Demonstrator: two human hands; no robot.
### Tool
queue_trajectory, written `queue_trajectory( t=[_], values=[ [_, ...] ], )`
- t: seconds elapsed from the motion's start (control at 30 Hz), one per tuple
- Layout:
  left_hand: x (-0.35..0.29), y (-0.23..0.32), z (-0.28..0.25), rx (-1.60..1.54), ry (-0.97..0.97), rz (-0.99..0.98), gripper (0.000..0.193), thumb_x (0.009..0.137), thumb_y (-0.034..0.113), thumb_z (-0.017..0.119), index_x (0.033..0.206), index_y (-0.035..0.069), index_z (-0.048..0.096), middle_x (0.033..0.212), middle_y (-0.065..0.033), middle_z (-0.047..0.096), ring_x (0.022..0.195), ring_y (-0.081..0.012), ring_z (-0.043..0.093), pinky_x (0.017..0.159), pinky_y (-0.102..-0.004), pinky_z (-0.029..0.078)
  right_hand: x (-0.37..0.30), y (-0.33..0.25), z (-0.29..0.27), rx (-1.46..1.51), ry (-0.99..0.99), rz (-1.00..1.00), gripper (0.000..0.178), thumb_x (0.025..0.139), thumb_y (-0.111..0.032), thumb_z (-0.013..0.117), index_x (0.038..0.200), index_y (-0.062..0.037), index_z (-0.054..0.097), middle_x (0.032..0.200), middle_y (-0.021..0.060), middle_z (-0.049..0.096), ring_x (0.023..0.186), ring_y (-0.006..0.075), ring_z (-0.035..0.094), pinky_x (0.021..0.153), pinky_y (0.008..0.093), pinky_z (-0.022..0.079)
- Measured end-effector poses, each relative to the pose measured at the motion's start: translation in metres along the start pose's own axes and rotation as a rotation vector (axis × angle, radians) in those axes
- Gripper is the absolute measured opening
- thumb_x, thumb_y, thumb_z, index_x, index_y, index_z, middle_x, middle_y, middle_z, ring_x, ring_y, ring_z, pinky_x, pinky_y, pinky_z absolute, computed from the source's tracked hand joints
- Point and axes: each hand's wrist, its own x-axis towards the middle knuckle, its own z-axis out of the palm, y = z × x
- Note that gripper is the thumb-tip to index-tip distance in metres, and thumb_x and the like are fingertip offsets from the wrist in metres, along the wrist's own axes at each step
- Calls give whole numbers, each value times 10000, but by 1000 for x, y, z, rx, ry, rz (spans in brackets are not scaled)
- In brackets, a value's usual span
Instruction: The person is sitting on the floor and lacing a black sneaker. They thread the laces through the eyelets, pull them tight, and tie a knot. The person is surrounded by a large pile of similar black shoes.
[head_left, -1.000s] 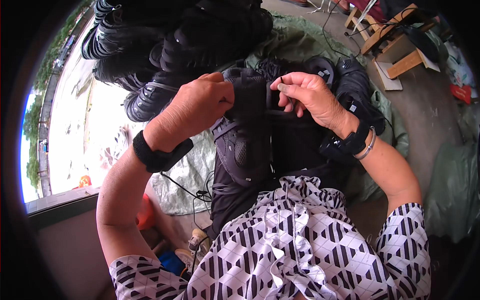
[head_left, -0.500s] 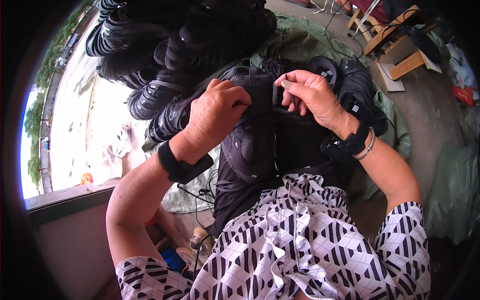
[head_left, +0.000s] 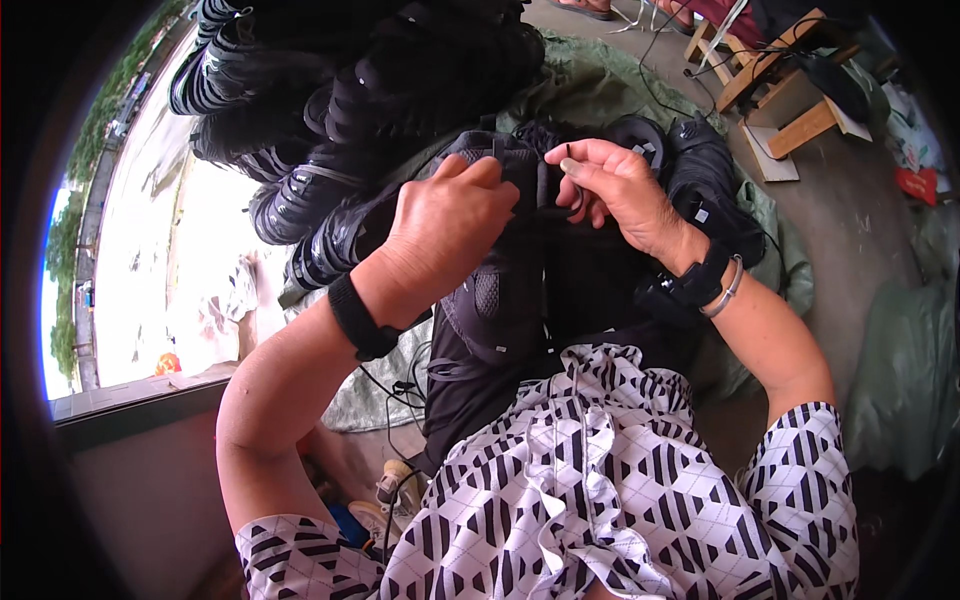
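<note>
Head view: we pinch a thin black strap [head_left: 560, 205] with our right hand [head_left: 620, 190] at one o'clock, while our left hand [head_left: 445, 225] clamps closed on the black padded garment [head_left: 520, 300] in our lap — mid-fastening, we judge (more pieces piled at eleven o'clock). Next calls for steady tension.
</note>
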Motion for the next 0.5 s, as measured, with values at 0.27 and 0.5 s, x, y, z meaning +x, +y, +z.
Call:
queue_trajectory(
  t=[0.27,0.5],
  values=[
    [20,0,14,278,-13,240,95,709,131,648,796,113,615,830,-34,540,876,-231,559,679,-373,503,2,-3,-5,97,60,59,294,918,-253,619,1053,-13,514,820,102,672,605,129,635,448,198,430],
    [17,-18,4,65,-74,226,63,744,139,648,786,118,607,816,-17,543,828,-202,594,655,-323,523,4,-2,-9,106,25,80,296,912,-293,637,1044,-46,541,804,64,667,571,97,613,448,180,426]
  ],
)
